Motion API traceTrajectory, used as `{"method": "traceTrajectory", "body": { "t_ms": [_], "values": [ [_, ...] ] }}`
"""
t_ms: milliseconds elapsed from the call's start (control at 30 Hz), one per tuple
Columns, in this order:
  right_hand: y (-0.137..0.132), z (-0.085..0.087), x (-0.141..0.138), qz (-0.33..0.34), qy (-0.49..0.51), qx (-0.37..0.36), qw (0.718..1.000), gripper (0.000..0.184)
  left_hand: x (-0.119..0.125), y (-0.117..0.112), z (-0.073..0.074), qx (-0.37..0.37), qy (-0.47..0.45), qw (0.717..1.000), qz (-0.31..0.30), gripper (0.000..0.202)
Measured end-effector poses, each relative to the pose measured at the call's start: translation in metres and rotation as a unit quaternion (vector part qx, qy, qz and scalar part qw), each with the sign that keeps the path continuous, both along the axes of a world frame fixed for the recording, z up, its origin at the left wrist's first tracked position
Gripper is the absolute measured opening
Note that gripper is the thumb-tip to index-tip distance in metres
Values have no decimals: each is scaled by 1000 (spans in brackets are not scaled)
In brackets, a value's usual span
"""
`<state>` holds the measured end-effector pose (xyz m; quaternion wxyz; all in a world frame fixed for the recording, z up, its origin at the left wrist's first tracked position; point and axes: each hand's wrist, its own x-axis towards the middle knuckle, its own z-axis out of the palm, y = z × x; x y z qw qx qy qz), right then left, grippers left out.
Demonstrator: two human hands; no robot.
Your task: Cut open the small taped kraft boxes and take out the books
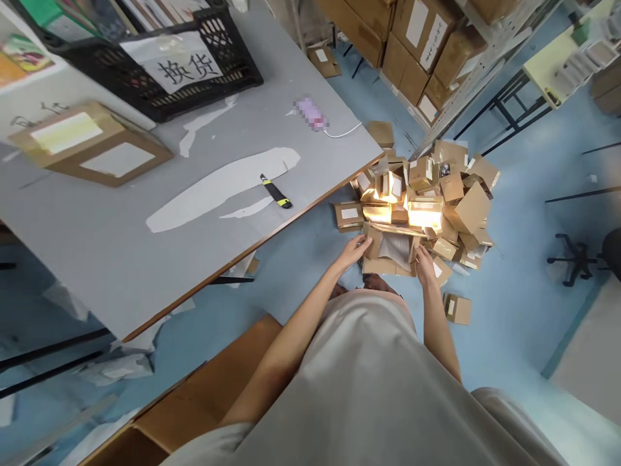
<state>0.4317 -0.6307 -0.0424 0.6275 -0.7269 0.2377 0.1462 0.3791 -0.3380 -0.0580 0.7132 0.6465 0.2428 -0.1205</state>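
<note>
An opened cardboard box [388, 265] is held up in front of me, low down, its flaps spread apart. Whitish wrapping [395, 248] shows inside it. My left hand [356, 249] pinches the flap on its left side. On the opposite side, my right hand [424, 264] grips the right flap. Behind the box lies a heap of small cardboard boxes [451, 188], some brightly lit by light patches. What else is in the held box is hidden.
A grey table [213, 259] at left bears a box cutter [275, 191], paper strips [223, 184], a closed carton [92, 144] and a black crate [194, 65]. A large open carton [208, 382] stands below it. Shelves with boxes [417, 39] rise behind; an office chair [575, 259] is right.
</note>
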Motion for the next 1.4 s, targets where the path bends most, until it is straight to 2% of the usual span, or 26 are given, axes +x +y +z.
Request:
{"method": "traceTrajectory", "body": {
  "t_ms": [67,167,233,300,367,433,533,633,767,867,967,1067,1167,1300,1400],
  "values": [
    [-28,-2,21,-34,24,-3,999,49,40,-30,-1,13,-22,999,-24,53],
    [-72,-5,54,-95,33,-11,995,38,97,-79,-4,-13,-55,996,-64,48],
    [-100,-7,73,-132,26,-29,991,34,124,-107,-7,-10,-78,995,-53,48],
    [-126,-9,85,-164,26,-52,985,31,139,-122,-10,13,-95,995,-27,48],
    [-144,-13,90,-178,35,-67,981,31,140,-122,-13,25,-96,995,-5,49],
    [-150,-20,89,-166,49,-70,982,32,129,-108,-17,19,-75,997,22,51],
    [-134,-34,89,-108,70,-55,990,36,96,-74,-21,9,-25,994,101,55],
    [-90,-49,96,-18,80,-27,996,43,52,-41,-22,10,22,982,185,57],
    [-2,-54,108,102,78,12,992,49,-4,-8,-12,8,36,960,276,61],
    [75,-42,103,206,77,53,974,47,-43,15,2,0,2,942,335,61],
    [156,-19,76,322,81,93,939,45,-83,41,21,-4,-54,918,394,59],
    [232,7,26,431,82,117,891,45,-132,68,42,-3,-106,884,456,59],
    [298,32,-42,532,82,141,831,45,-197,92,64,10,-137,848,511,60],
    [367,56,-145,633,83,153,754,46,-306,113,86,39,-156,802,576,60],
    [401,69,-219,685,81,143,710,48,-392,115,91,52,-155,752,639,60]
  ]
}}
